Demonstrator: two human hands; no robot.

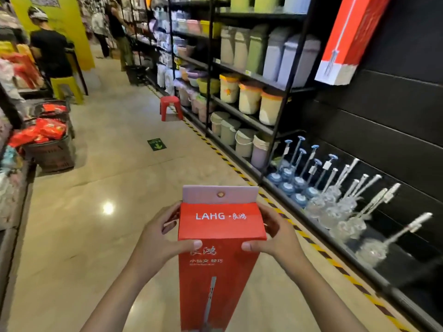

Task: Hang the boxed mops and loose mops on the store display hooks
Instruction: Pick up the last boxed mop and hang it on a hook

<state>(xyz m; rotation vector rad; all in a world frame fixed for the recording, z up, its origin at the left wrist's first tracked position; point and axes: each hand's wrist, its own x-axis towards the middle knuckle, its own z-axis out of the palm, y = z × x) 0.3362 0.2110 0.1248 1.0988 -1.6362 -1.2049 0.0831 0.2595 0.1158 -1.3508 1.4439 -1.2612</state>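
Gripping boxed mop [219, 248]; red stool [170, 107] ahead

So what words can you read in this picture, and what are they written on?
"LAHG", with two white Chinese characters after it: on the top flap of the red mop box held by the left hand and right hand.
Chinese lettering lower on the box front: too blurred to read surely.
Green floor sticker: an arrow, its words too small.
Second red box on the dark wall: no readable text.
Shelf price tags: too small.
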